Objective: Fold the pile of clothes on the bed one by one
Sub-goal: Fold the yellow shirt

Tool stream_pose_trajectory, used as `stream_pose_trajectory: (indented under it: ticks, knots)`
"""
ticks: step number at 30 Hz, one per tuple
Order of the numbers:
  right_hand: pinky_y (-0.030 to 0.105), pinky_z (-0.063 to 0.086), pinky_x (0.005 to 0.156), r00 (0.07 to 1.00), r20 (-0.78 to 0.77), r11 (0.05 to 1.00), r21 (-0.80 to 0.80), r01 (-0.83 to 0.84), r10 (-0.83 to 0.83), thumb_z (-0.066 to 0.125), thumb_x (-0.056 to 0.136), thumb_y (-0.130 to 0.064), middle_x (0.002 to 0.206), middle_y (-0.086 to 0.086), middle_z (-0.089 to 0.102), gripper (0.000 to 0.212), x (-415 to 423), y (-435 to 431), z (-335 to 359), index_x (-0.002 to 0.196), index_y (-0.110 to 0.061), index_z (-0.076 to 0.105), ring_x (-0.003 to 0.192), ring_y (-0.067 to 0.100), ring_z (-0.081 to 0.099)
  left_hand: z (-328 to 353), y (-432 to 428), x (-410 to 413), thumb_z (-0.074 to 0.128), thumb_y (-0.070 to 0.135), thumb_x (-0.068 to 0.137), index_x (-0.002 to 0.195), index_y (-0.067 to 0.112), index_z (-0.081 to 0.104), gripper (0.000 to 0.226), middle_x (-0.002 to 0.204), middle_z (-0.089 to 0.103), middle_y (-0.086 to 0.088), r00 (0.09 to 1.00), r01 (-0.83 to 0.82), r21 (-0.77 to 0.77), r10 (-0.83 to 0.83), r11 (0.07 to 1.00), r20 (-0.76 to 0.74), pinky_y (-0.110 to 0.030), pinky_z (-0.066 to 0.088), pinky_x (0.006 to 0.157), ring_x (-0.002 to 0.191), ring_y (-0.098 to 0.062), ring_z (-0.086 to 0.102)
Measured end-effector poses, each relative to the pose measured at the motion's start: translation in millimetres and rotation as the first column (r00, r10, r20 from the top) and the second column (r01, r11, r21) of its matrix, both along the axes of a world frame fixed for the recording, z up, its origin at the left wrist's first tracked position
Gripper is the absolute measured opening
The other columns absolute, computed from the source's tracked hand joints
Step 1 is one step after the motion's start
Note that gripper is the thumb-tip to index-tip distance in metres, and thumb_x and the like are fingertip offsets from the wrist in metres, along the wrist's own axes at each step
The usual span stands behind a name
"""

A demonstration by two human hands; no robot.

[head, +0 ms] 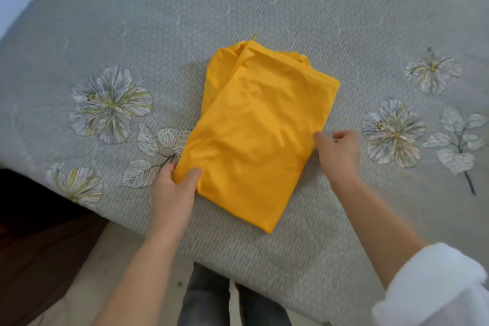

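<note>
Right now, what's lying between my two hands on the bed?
The folded yellow garment, seen in the head view. The left hand grips its near left corner; the right hand sits at its right edge, too blurred to tell if it touches.

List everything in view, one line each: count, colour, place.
bedspread: one, grey with pale flower prints, filling most of the view
folded garment: one, yellow, middle of the bedspread
floor: one, beige, below the bedspread's near edge
dark surface: one, brown, lower left
trousers: one pair, dark grey, bottom centre
sleeve: one, white, rolled on the right arm
left hand: one, fingers gripping the garment's near left corner
right hand: one, fingers curled beside the garment's right edge, contact unclear
</note>
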State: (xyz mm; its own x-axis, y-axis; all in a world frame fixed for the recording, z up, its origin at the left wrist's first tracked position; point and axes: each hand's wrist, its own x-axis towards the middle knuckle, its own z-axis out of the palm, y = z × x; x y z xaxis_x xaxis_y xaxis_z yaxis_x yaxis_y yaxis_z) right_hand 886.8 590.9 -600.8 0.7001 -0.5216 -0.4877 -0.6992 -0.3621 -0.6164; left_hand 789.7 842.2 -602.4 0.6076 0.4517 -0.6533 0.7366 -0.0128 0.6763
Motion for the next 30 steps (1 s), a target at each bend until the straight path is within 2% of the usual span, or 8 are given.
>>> stream_pose_trajectory:
  ticks: [5, 11, 16, 19, 22, 25, 28, 30]
  knots:
    - [0.036, 0.058, 0.052, 0.964, -0.231, 0.98, 0.178, -0.094, 0.134, 0.071, 0.08, -0.044, 0.071, 0.014, 0.069, 0.045, -32.0, 18.5, -5.3, 0.078, 0.0, 0.065, 0.058, 0.024, 0.068, 0.3, 2.4, 30.0, 0.075, 0.044, 0.074, 0.102, 0.023, 0.059, 0.039, 0.095, 0.066, 0.009, 0.995, 0.055, -0.024, -0.057, 0.998, -0.086, -0.033, 0.051, 0.071, 0.089, -0.012, 0.063]
    - [0.029, 0.058, 0.053, 0.885, -0.374, 0.869, 0.491, -0.066, 0.278, 0.076, 0.08, -0.018, 0.075, 0.013, 0.072, 0.02, -52.4, 6.2, 6.0, 0.089, -0.003, 0.066, 0.058, 0.019, 0.069, 12.5, 12.5, 53.5, 0.075, 0.033, 0.053, 0.085, 0.014, 0.064, 0.039, 0.09, 0.067, -0.007, 0.939, 0.254, -0.163, -0.284, 0.953, -0.195, -0.039, 0.053, 0.075, 0.085, -0.024, 0.064]
    - [0.025, 0.053, 0.049, 0.391, -0.581, 0.7, 0.619, -0.357, 0.714, 0.062, 0.09, -0.034, 0.07, 0.013, 0.072, 0.033, -85.4, 4.2, 33.2, 0.087, -0.001, 0.064, 0.057, 0.021, 0.07, 23.7, 39.0, 41.2, 0.068, 0.029, 0.045, 0.077, 0.005, 0.064, 0.041, 0.079, 0.064, -0.016, 0.759, 0.547, -0.152, -0.565, 0.823, -0.325, -0.032, 0.044, 0.063, 0.072, -0.027, 0.061]
    - [0.022, 0.05, 0.051, 0.49, -0.444, 0.658, 0.427, -0.62, 0.75, 0.062, 0.088, -0.026, 0.064, 0.005, 0.069, 0.025, -65.2, 12.8, 42.0, 0.071, -0.007, 0.064, 0.058, 0.018, 0.067, 23.8, 52.1, 44.4, 0.064, 0.03, 0.046, 0.069, 0.011, 0.057, 0.031, 0.072, 0.059, -0.008, 0.659, 0.658, -0.125, -0.648, 0.743, -0.382, -0.03, 0.043, 0.061, 0.063, -0.022, 0.056]
    - [0.025, 0.044, 0.069, 0.643, -0.11, 0.646, -0.004, -0.763, 0.758, 0.065, 0.081, -0.016, 0.082, -0.01, 0.063, 0.011, -22.7, 38.7, 48.7, 0.092, -0.018, 0.065, 0.082, 0.013, 0.06, 16.1, 53.2, 54.9, 0.069, 0.042, 0.055, 0.095, 0.016, 0.061, 0.049, 0.093, 0.065, 0.0, 0.667, 0.695, -0.022, -0.655, 0.719, -0.356, -0.034, 0.048, 0.07, 0.081, -0.017, 0.06]
    - [0.03, 0.032, 0.101, 0.373, 0.0, 0.365, -0.201, -0.909, 0.928, 0.065, 0.075, -0.012, 0.139, -0.004, 0.047, 0.066, 12.0, 79.2, 44.8, 0.136, -0.024, 0.046, 0.131, 0.017, 0.037, 9.2, 42.0, 61.3, 0.077, 0.052, 0.058, 0.113, 0.025, 0.053, 0.066, 0.101, 0.056, 0.007, 0.653, 0.743, 0.102, -0.683, 0.662, -0.328, -0.033, 0.045, 0.073, 0.091, -0.018, 0.055]
    - [0.05, 0.008, 0.115, -0.037, -0.289, -0.127, -0.298, -0.946, 0.957, 0.066, 0.075, -0.018, 0.161, -0.001, 0.004, 0.091, 33.8, 115.5, 30.0, 0.151, -0.028, 0.018, 0.148, 0.024, -0.006, 4.2, 34.5, 61.0, 0.075, 0.054, 0.049, 0.122, 0.022, 0.049, 0.083, 0.106, 0.056, 0.0, 0.608, 0.792, 0.194, -0.719, 0.578, -0.338, -0.035, 0.047, 0.078, 0.101, -0.025, 0.057]
    - [0.054, 0.003, 0.115, -0.165, -0.466, -0.345, -0.334, -0.877, 0.869, 0.067, 0.08, -0.032, 0.162, 0.001, -0.002, 0.087, 46.4, 118.3, 18.3, 0.151, -0.029, 0.017, 0.147, 0.028, -0.015, 2.1, 35.4, 59.9, 0.08, 0.047, 0.06, 0.113, 0.021, 0.053, 0.065, 0.102, 0.059, 0.0, 0.593, 0.803, 0.158, -0.745, 0.575, -0.305, -0.036, 0.048, 0.078, 0.099, -0.026, 0.058]
